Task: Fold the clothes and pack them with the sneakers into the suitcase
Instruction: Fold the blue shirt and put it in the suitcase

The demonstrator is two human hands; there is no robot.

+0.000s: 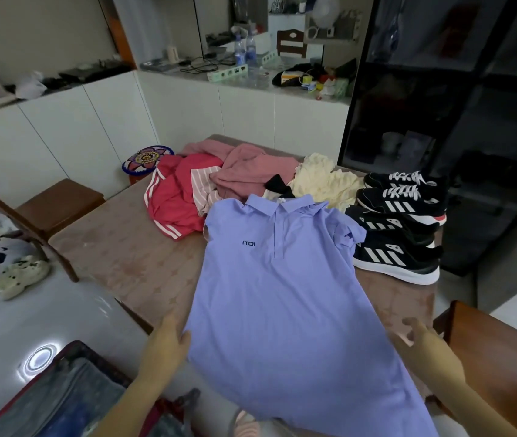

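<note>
A light blue polo shirt (pixel 285 288) lies face up on the table (pixel 131 247), collar away from me, its hem hanging over the near edge. My left hand (pixel 172 337) grips the shirt's left side edge. My right hand (pixel 415 337) is at the shirt's right edge with fingers spread; the blur hides whether it holds the cloth. Behind the shirt lies a heap: a red garment with white stripes (pixel 175 197), a pink one (pixel 251 171) and a cream one (pixel 323 181). Black sneakers with white stripes (pixel 399 228) sit at the right. The open suitcase (pixel 55 402) is on the floor, lower left.
Wooden chairs stand at the table's left (pixel 58 200) and right (pixel 503 351). Light clogs (pixel 20 275) lie on the glossy floor at left. A patterned stool (pixel 147 160) stands past the table's far corner. White cabinets and a dark glass cabinet (pixel 455 121) line the back.
</note>
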